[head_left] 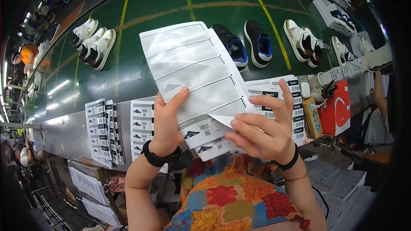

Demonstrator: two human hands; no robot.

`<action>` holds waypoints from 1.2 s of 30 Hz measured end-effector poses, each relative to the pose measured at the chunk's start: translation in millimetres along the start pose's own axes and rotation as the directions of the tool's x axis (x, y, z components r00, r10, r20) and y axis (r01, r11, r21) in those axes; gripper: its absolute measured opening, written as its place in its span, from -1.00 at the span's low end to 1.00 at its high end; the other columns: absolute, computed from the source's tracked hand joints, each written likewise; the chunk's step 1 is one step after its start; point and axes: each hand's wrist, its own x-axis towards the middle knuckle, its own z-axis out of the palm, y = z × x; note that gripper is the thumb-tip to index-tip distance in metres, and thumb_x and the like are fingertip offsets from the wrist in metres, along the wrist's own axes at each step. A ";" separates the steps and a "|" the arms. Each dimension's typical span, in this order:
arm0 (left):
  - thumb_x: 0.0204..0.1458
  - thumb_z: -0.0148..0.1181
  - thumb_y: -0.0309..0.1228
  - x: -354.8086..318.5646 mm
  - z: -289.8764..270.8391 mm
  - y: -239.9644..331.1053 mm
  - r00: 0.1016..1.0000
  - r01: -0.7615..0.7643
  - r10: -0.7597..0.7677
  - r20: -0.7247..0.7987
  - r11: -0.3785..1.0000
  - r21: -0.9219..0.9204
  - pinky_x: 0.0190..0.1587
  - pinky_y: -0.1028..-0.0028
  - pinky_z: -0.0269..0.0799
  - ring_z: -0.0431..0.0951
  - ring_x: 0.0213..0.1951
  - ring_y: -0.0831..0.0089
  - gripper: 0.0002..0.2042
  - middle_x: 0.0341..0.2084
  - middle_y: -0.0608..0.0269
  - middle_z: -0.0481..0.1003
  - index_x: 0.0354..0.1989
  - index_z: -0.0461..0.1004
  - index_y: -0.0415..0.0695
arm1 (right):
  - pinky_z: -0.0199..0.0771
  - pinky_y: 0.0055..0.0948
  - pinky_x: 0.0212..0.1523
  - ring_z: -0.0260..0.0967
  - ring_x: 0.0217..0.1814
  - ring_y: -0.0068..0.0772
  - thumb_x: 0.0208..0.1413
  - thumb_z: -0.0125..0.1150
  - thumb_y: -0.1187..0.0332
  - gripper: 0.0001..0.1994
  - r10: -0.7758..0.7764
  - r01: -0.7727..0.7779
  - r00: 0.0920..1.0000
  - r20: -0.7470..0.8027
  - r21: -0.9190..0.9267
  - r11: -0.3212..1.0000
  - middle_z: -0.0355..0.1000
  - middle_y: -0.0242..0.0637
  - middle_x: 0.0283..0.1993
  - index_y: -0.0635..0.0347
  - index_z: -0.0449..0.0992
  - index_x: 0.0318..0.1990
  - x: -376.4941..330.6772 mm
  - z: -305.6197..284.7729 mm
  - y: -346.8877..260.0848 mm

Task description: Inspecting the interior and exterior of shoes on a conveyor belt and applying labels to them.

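Note:
A stack of white label sheets (pixel 184 66) is held up in front of me, its top face glossy and crossed by dark lines. My left hand (pixel 167 122) is closed on the stack's left edge, thumb lying on top. At the lower end, my right hand (pixel 267 134) pinches a folded-back corner between thumb and fingers, while its outer fingers are raised. Under that corner shows a printed label (pixel 206 129) with a shoe picture and a barcode. How many sheets are in the stack I cannot tell.
Beyond lies a green conveyor belt (pixel 150 8) with yellow lines. It carries white-and-brown sneakers (pixel 102 49) and black shoes with blue lining (pixel 259 45). Printed label sheets (pixel 99 132) lie on the metal ledge. A yellow power strip (pixel 312 117) and a red box (pixel 336 109) stand right.

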 end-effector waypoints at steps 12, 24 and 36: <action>0.11 0.15 -0.51 28.1 -13.3 -12.9 0.954 -0.272 0.280 -0.105 0.958 0.087 -0.08 0.43 0.48 0.53 -0.14 0.42 -0.69 -0.10 0.10 0.49 0.03 0.34 -0.31 | 0.03 0.20 0.28 0.42 -0.25 -0.37 -0.08 0.31 0.10 -0.77 0.061 0.015 0.970 -0.237 0.308 0.951 0.36 -0.56 -0.57 0.00 0.52 -0.56 -8.1 -13.9 5.3; 0.15 0.03 -0.33 25.1 -85.8 -1.6 0.770 0.468 0.100 0.630 0.584 -0.664 -0.30 0.37 0.47 0.55 -0.31 0.39 -0.65 -0.34 0.22 0.43 0.04 0.22 -0.24 | 0.25 -0.23 0.09 0.28 0.02 -0.09 -0.25 0.54 0.16 -0.30 0.907 -0.916 0.323 -0.269 0.154 0.371 0.36 -0.07 -0.09 0.17 0.33 0.07 -15.7 90.3 271.7; 0.15 -0.02 -0.11 19.7 -2.1 -23.0 0.368 0.845 -0.265 0.891 0.495 -0.202 -0.46 0.48 0.49 0.53 -0.46 0.40 -0.67 -0.54 0.24 0.31 -0.13 0.22 -0.11 | 0.47 -0.54 -0.26 0.43 -0.22 -0.54 -0.03 0.38 0.43 -0.26 0.170 -0.610 0.755 0.634 0.773 -0.174 0.46 -0.17 -0.05 0.34 0.08 0.27 41.2 73.7 66.8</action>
